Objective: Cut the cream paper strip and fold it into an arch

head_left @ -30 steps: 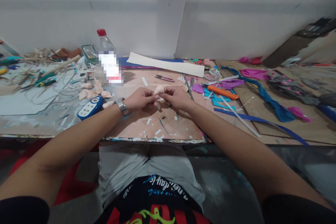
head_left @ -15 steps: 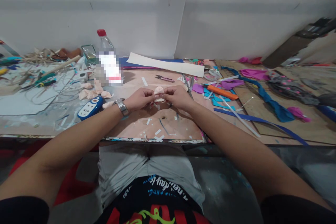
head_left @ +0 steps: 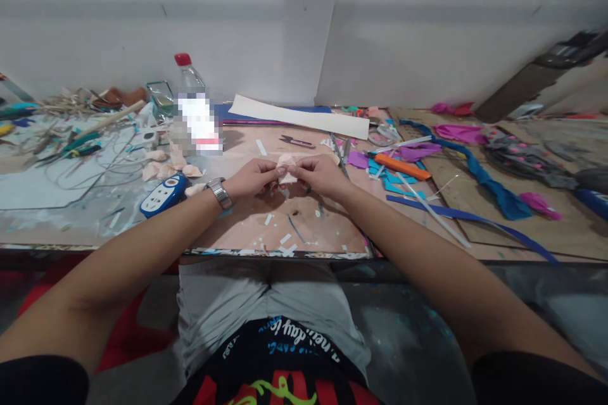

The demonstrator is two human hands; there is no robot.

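Between my two hands is a small pale-pink crumpled piece (head_left: pixel 286 161), perhaps paper or cloth; its exact material is unclear. My left hand (head_left: pixel 256 177), with a metal watch (head_left: pixel 219 193) on the wrist, pinches its left side between thumb and fingers. From the other side my right hand (head_left: pixel 320 176) pinches it too, the thumbs nearly meeting at its lower edge. The other fingertips are partly hidden below it. Just beyond my hands lie thread snips (head_left: pixel 297 142). Similar pale-pink crumpled pieces (head_left: pixel 164 170) rest to the left, near a blue and white power strip (head_left: pixel 164 195).
A red-capped bottle (head_left: pixel 194 107) stands behind my left hand. A long cream strip (head_left: pixel 299 119) lies at the back. On the right are an orange utility knife (head_left: pixel 403 166), a blue ribbon (head_left: pixel 475 218) and coloured scraps. Green-handled pliers (head_left: pixel 83 147) lie left.
The pale-pink piece has been turned or flattened slightly between my fingers, and its lower edge looks straighter. Both hands stay in nearly the same place.
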